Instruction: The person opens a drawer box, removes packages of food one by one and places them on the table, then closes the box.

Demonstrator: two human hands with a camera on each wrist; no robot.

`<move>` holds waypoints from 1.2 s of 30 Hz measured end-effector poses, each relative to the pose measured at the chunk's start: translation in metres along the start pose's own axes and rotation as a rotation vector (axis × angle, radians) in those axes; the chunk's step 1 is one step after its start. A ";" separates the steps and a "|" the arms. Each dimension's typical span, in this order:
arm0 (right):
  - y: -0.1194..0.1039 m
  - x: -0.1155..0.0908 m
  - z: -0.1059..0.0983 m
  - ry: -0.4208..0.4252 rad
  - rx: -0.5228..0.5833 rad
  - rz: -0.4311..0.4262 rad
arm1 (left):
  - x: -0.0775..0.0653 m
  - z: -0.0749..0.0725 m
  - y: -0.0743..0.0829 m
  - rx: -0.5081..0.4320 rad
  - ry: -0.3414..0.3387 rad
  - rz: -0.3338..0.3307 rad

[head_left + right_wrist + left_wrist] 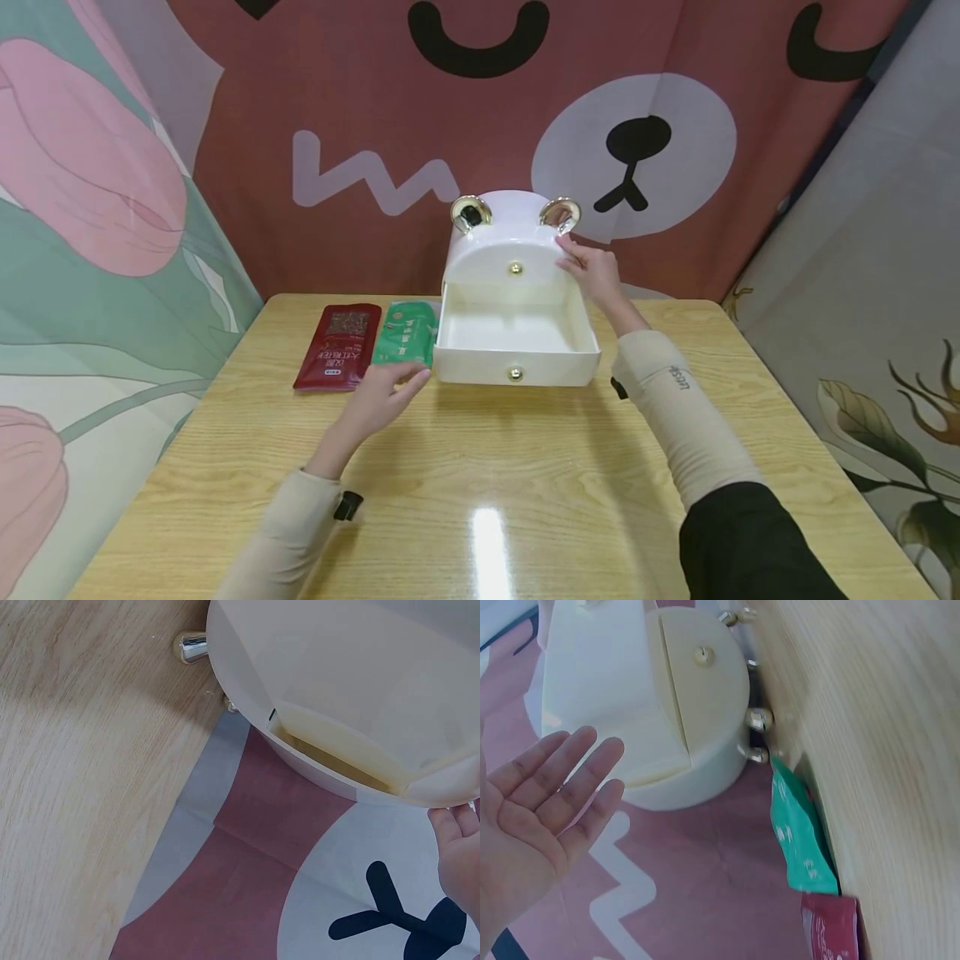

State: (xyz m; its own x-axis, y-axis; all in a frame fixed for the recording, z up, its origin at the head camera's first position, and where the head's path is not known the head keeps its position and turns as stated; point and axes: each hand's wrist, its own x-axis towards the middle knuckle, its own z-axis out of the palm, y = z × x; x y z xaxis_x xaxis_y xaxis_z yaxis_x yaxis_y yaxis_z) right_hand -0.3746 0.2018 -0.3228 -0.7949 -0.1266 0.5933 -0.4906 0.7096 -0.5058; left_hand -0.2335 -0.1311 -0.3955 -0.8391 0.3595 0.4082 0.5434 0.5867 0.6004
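A white storage box (491,237) with two gold ear-shaped rings stands at the back of the table. Its lower drawer (487,368) is pulled out, bare inside, with a gold knob on its front. My right hand (598,271) holds the box's upper right side by the ring, fingertips at the edge in the right wrist view. My left hand (384,398) hovers left of the drawer, palm showing and fingers extended in the left wrist view, with nothing in it. Close beyond it lies a green packet (405,333), and left of that a dark red pouch (339,346).
The wooden table (487,458) ends at the back against a curtain (360,100) printed with a bear face. Patterned cloths hang on both sides. Small gold feet (759,718) carry the box.
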 end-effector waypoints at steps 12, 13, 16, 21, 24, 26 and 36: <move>0.001 0.001 0.003 -0.011 -0.006 0.023 | 0.005 0.022 0.011 -0.246 -0.038 -0.053; 0.002 0.000 0.003 -0.007 -0.007 0.019 | 0.006 0.024 0.012 -0.278 -0.042 -0.065; 0.002 0.000 0.003 0.008 -0.012 0.004 | 0.009 0.029 0.015 -0.375 -0.062 -0.101; 0.003 0.000 0.002 0.010 -0.016 0.001 | 0.012 0.036 0.018 -0.495 -0.120 -0.145; 0.003 -0.001 0.002 0.006 -0.027 0.007 | 0.014 0.039 0.019 -0.535 -0.138 -0.176; 0.003 -0.001 0.002 0.004 -0.033 0.015 | 0.014 0.040 0.021 -0.560 -0.143 -0.207; 0.001 -0.001 0.002 -0.004 -0.032 0.029 | 0.021 0.054 0.026 -0.612 -0.165 -0.269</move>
State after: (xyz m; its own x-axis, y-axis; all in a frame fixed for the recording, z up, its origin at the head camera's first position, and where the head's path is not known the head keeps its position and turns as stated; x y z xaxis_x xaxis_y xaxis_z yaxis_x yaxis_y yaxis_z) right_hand -0.3752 0.2016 -0.3247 -0.8101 -0.1089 0.5760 -0.4561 0.7344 -0.5026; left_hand -0.2382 -0.0692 -0.4084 -0.9130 0.3930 0.1093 0.1902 0.1733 0.9663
